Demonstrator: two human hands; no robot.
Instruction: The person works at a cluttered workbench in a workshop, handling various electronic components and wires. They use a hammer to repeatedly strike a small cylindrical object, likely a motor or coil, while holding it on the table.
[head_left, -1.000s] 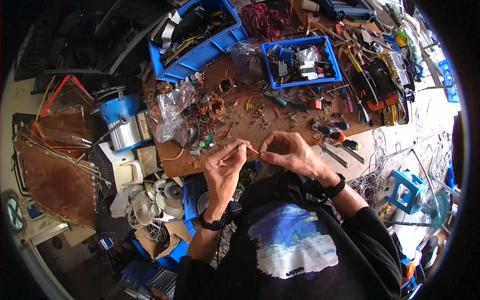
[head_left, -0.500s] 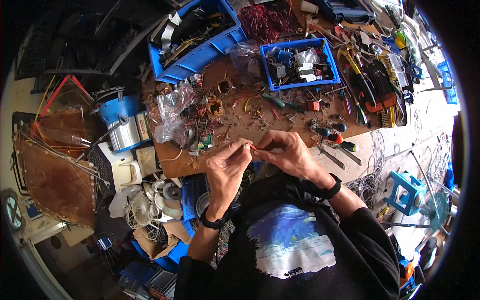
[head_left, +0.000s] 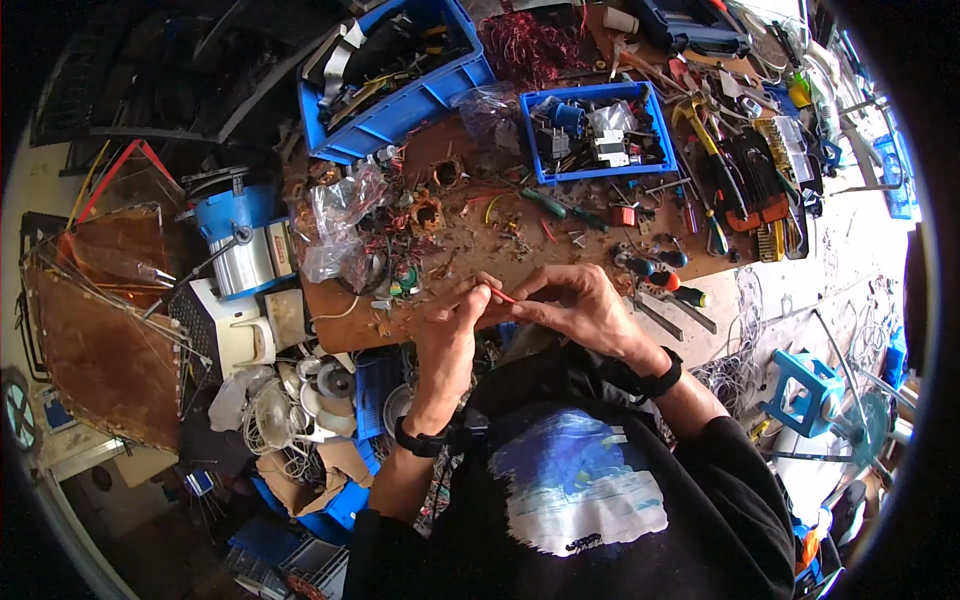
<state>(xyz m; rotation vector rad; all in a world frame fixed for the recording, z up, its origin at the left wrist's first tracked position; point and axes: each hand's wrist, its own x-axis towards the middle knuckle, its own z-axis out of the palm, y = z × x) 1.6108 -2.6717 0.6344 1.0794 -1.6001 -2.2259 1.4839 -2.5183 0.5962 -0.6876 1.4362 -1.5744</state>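
Note:
In front of my chest, at the near edge of the workbench (head_left: 470,255), both hands pinch a short, thin red piece (head_left: 502,296) that looks like a wire or a bit of tubing. My left hand (head_left: 448,335) grips one end between thumb and fingertips. The other end is caught between the thumb and forefinger of my right hand (head_left: 580,310). The stretch of red between the fingertips lies at a slight slant. Its tips are hidden in my fingers. Small scraps and wire bits lie on the wood just beyond my hands.
A blue crate (head_left: 400,110) of parts and a smaller blue tray (head_left: 600,180) stand at the back. Plastic bags (head_left: 340,215) are on the left, pliers and screwdrivers (head_left: 665,275) on the right. A blue stool (head_left: 805,390) stands at far right.
The fingertips have drawn slightly apart, and more of the red piece shows between them. My left hand has turned a little; the right keeps its pinch.

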